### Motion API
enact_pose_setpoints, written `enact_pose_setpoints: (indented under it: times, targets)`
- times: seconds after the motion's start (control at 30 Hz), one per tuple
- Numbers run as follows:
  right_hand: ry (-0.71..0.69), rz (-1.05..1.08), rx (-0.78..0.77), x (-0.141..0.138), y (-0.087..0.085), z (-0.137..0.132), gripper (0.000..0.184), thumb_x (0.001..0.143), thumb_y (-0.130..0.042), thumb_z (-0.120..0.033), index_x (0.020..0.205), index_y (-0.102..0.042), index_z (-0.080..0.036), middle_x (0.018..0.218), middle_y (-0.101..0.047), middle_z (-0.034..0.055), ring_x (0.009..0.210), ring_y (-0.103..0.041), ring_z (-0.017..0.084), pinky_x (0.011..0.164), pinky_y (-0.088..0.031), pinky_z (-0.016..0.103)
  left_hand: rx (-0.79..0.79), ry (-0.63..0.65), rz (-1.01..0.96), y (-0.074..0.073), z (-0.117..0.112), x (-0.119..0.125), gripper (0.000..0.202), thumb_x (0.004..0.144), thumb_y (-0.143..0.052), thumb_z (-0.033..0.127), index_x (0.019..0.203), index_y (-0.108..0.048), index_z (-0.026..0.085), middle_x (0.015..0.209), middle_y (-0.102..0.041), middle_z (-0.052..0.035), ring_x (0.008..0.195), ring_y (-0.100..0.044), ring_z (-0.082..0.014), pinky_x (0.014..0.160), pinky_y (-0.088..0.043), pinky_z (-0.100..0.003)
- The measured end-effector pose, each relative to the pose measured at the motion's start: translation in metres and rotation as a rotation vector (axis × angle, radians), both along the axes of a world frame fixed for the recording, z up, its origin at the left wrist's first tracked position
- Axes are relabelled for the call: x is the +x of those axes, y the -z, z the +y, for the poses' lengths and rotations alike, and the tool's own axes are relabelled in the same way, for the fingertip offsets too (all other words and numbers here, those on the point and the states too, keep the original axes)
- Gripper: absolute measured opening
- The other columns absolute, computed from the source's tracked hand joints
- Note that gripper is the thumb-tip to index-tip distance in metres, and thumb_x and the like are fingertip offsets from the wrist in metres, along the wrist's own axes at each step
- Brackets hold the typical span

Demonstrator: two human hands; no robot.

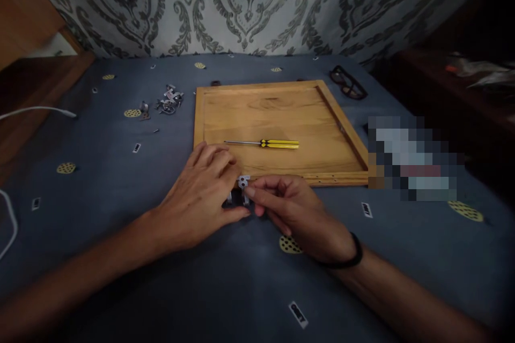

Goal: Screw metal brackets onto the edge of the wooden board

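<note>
Metal bracket [243,182], small and pale, sits between my two hands at the near rim of the wooden board [281,112], just where the board meets the blue cloth [120,182]. My right hand [298,211] has it pinched between thumb and forefinger. My left hand [201,198] lies palm down against its other side, fingers loosely curled over it. Whether that hand truly grips it or only steadies it, I cannot tell.

I judge this to be the lining-up step, with the bracket being set against the board's edge. The screwdriver [269,143] lies loose on the board, well apart from both hands. Any fastening would therefore call for one hand to let go while the other keeps the bracket from slipping. A pile of metal parts [169,101] rests on the cloth off to the left, and a pair of glasses [348,83] lies past the board's far right corner.
</note>
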State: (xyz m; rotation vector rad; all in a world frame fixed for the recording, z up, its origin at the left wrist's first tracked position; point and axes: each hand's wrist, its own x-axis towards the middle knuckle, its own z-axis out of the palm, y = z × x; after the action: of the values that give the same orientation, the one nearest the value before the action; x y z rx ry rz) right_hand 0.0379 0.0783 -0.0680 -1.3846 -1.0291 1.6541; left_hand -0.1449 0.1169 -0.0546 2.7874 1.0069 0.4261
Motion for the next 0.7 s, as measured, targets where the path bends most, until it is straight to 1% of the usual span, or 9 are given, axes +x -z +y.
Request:
enact_pose_setpoints:
  times: [0.17, 0.3, 0.37, 0.43, 0.5, 0.53, 0.6, 0.63, 0.7]
  targets:
    - [-0.015, -0.020, 0.031, -0.001, 0.003, 0.001, 0.042, 0.067, -0.082, -0.055, 0.060, -0.063, -0.018, 0.053, -0.058, -0.0051, 0.029, -0.028, 0.001, 0.028, -0.012, 0.020, -0.025, -0.011, -0.005, 0.003, 0.000, 0.001, 0.037, 0.083, -0.080, 0.044, 0.105, -0.069, 0.017, 0.115, -0.065, -0.0097, 0.123, -0.052, -0.0332, 0.109, -0.045, -0.055]
    - [-0.078, -0.052, 0.064, 0.008, -0.002, 0.004, 0.042, 0.072, -0.080, -0.055, 0.059, -0.065, -0.018, 0.053, -0.061, -0.0025, 0.029, -0.030, 0.002, 0.029, -0.016, 0.020, -0.060, -0.008, 0.020, 0.002, 0.000, 0.001, 0.034, 0.083, -0.080, 0.041, 0.102, -0.070, 0.015, 0.115, -0.066, -0.0105, 0.120, -0.052, -0.0328, 0.107, -0.046, -0.054]
    - [-0.057, -0.107, 0.129, 0.016, -0.006, 0.005, 0.036, 0.078, -0.078, -0.051, 0.066, -0.070, -0.018, 0.054, -0.062, -0.0027, 0.030, -0.032, 0.003, 0.031, -0.020, 0.021, -0.069, -0.011, 0.037, 0.001, 0.000, 0.001, 0.036, 0.084, -0.079, 0.042, 0.104, -0.070, 0.013, 0.116, -0.065, -0.0116, 0.121, -0.051, -0.0336, 0.108, -0.045, -0.055]
    - [0.019, -0.290, 0.339, 0.024, -0.008, 0.004, 0.024, 0.087, -0.071, -0.042, 0.081, -0.074, -0.020, 0.059, -0.065, -0.0021, 0.036, -0.043, 0.006, 0.035, -0.030, 0.021, -0.078, -0.023, 0.046, 0.001, 0.001, 0.001, 0.039, 0.084, -0.079, 0.045, 0.105, -0.070, 0.013, 0.116, -0.065, -0.0117, 0.121, -0.050, -0.0340, 0.109, -0.044, -0.056]
    - [0.036, -0.563, 0.670, 0.030, -0.006, 0.002, 0.015, 0.094, -0.064, -0.031, 0.093, -0.075, -0.021, 0.072, -0.072, 0.0013, 0.054, -0.061, 0.012, 0.049, -0.047, 0.024, -0.086, -0.025, 0.046, 0.002, 0.001, 0.001, 0.039, 0.084, -0.079, 0.045, 0.106, -0.070, 0.014, 0.115, -0.065, -0.0112, 0.121, -0.050, -0.0338, 0.109, -0.044, -0.056]
    - [0.010, -0.692, 0.838, 0.032, -0.004, 0.001, 0.014, 0.095, -0.062, -0.026, 0.097, -0.075, -0.021, 0.080, -0.074, 0.0036, 0.067, -0.068, 0.015, 0.059, -0.054, 0.027, -0.087, -0.026, 0.043, 0.002, 0.002, 0.001, 0.038, 0.084, -0.078, 0.045, 0.105, -0.070, 0.014, 0.115, -0.065, -0.0110, 0.121, -0.050, -0.0336, 0.109, -0.044, -0.056]
    - [-0.091, -0.866, 1.088, 0.033, 0.003, 0.000, 0.016, 0.097, -0.059, -0.018, 0.102, -0.074, -0.020, 0.096, -0.077, 0.0073, 0.087, -0.072, 0.020, 0.077, -0.059, 0.033, -0.079, -0.024, 0.038, 0.003, 0.002, 0.001, 0.036, 0.085, -0.078, 0.046, 0.103, -0.070, 0.015, 0.116, -0.065, -0.0108, 0.121, -0.051, -0.0332, 0.108, -0.045, -0.055]
    - [-0.140, -0.917, 1.169, 0.033, 0.006, 0.000, 0.017, 0.097, -0.058, -0.017, 0.105, -0.073, -0.019, 0.101, -0.077, 0.0085, 0.093, -0.072, 0.021, 0.083, -0.060, 0.036, -0.071, -0.026, 0.035, 0.003, 0.002, 0.001, 0.035, 0.085, -0.077, 0.046, 0.102, -0.070, 0.016, 0.117, -0.065, -0.0107, 0.121, -0.052, -0.0330, 0.108, -0.045, -0.054]
    - [-0.214, -0.978, 1.261, 0.033, 0.011, 0.000, 0.020, 0.098, -0.058, -0.015, 0.111, -0.072, -0.018, 0.108, -0.078, 0.0098, 0.102, -0.071, 0.024, 0.089, -0.060, 0.041, -0.055, -0.028, 0.033, 0.004, 0.002, 0.001, 0.035, 0.085, -0.077, 0.046, 0.101, -0.069, 0.016, 0.118, -0.065, -0.0109, 0.120, -0.052, -0.0329, 0.106, -0.046, -0.054]
